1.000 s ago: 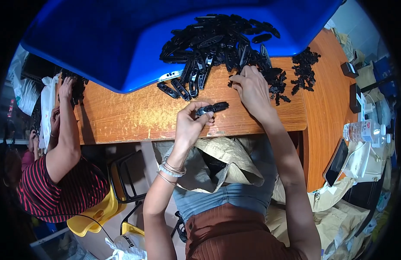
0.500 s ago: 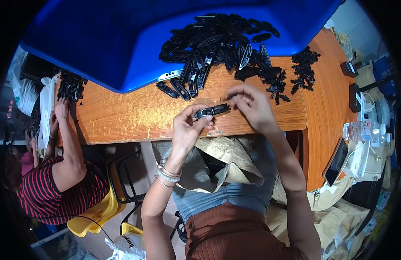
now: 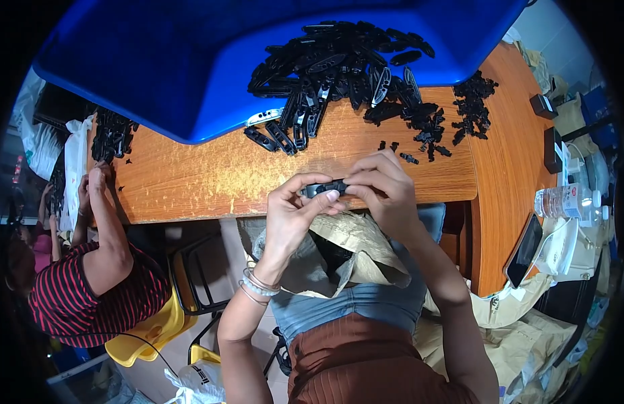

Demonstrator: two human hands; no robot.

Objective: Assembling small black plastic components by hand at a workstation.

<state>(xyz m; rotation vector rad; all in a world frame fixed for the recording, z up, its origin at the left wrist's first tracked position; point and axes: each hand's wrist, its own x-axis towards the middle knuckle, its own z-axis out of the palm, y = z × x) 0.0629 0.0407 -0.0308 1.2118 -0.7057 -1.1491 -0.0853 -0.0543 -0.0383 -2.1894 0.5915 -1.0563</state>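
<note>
My left hand (image 3: 293,207) grips a long black plastic part (image 3: 326,188) with oval openings, thumb on its near side. At the part's right end, the fingertips of my right hand (image 3: 386,188) are pinched together on it. Whether a small piece is also between those fingers is hidden. Both hands are just above the front edge of the wooden table (image 3: 184,185). Beyond them, similar black parts (image 3: 279,138) lie in front of a larger heap (image 3: 325,64). Small black clips (image 3: 408,158) are scattered past my right hand.
A big blue bin (image 3: 217,87) is tipped toward me, the heap spilling from it. More small black pieces (image 3: 474,108) lie to the right. On my lap sits an open paper sack (image 3: 356,232). A co-worker in a striped top (image 3: 103,296) works at left; a bottle (image 3: 565,202) and phone (image 3: 524,250) are at right.
My right hand has come left and down onto the part's right end, uncovering small clips on the table. The part is turned slightly and sits a little lower in my left hand.
</note>
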